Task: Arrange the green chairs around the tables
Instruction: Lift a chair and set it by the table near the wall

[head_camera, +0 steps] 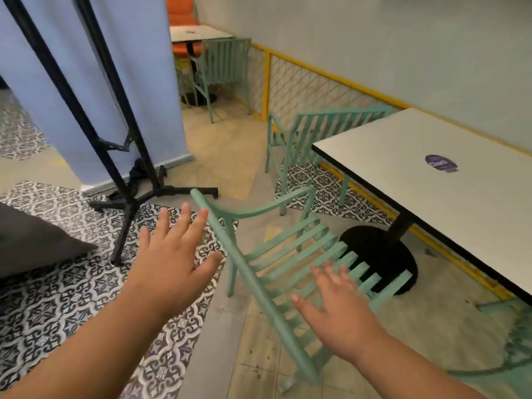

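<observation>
Both your hands are spread flat and hold nothing. The left hand (pixel 172 260) hovers just beside the top rail of the green chair (pixel 258 295) at lower centre. The right hand (pixel 339 309) overlaps its slats, and whether it touches them is unclear. The chair stands angled, its seat towards the table (pixel 417 174) at right, probably so it can slide under the near edge. A second chair (pixel 305 131) already sits at the table's far end. Take the rail with both hands to steer it square.
</observation>
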{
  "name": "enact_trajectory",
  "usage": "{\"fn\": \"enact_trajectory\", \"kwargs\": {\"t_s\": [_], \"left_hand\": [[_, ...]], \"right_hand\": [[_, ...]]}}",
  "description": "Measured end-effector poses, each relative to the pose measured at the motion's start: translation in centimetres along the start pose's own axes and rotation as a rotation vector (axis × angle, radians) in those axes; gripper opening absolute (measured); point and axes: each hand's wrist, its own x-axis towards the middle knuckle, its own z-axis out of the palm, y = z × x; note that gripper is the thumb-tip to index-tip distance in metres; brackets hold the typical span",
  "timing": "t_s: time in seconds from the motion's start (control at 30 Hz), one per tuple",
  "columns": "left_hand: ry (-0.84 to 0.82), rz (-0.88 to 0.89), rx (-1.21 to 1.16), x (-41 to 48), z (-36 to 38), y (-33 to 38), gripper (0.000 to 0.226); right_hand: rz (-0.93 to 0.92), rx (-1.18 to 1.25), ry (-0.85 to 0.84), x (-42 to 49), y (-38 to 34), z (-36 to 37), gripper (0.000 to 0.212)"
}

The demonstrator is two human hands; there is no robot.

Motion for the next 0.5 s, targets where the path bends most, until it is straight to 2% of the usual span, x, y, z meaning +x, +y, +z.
{"fn": "enact_trajectory", "kwargs": {"t_s": [0.1, 0.2, 0.33, 0.5], "left_hand": [[0.063, 0.069, 0.057, -0.1, -6.2, -0.4, 0.083], [0.110, 0.104, 0.067, -0.3, -10.5, -1.4, 0.088], [0.082, 0.114, 0.074, -0.7, -13.5, -3.9, 0.093], [0.010, 0.116, 0.069, 0.3, -15.3, -7.9, 0.089]], "right_hand": [[-0.170, -0.090, 0.132, -0.6, -5.9, -5.4, 0.097], [-0.240, -0.140, 0.221, -1.1, -10.7, -9.2, 0.096], [-0.252, -0.162, 0.264, -1.4, -15.4, -11.3, 0.093], [-0.185, -0.173, 0.219, -1.0, -19.4, -11.6, 0.097]]}}
